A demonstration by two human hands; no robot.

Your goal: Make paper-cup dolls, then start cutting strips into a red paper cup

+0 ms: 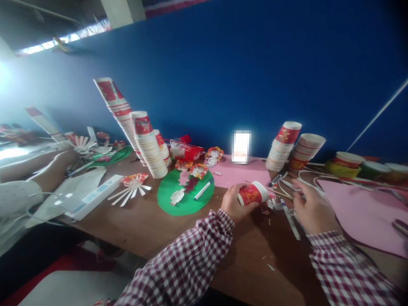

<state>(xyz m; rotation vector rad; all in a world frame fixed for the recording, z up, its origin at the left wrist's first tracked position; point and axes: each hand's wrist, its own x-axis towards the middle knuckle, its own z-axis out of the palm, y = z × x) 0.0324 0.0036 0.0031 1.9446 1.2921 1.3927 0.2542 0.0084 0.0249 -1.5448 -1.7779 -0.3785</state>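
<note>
My left hand (234,202) is closed around a red paper cup (251,194) printed with gold, tilted on its side with its white rim toward the right. To the right, my right hand (310,206) hovers over the table, slightly blurred, its fingers bent and apart with nothing visible in them. Close by lie a white marker (290,221), a dark pen (274,180) and some paper scraps (270,203). Left of the cup, a green paper disc (165,202) bears paper cutouts (191,183) and a blue-and-white marker (204,189).
Tall cup stacks (149,148) stand at the back left, with shorter stacks (280,146) at the back right. Pink sheets (366,212) lie on the brown table (245,255). A cut, splayed cup (132,187) and a white box (95,197) sit near another person's arm (54,170).
</note>
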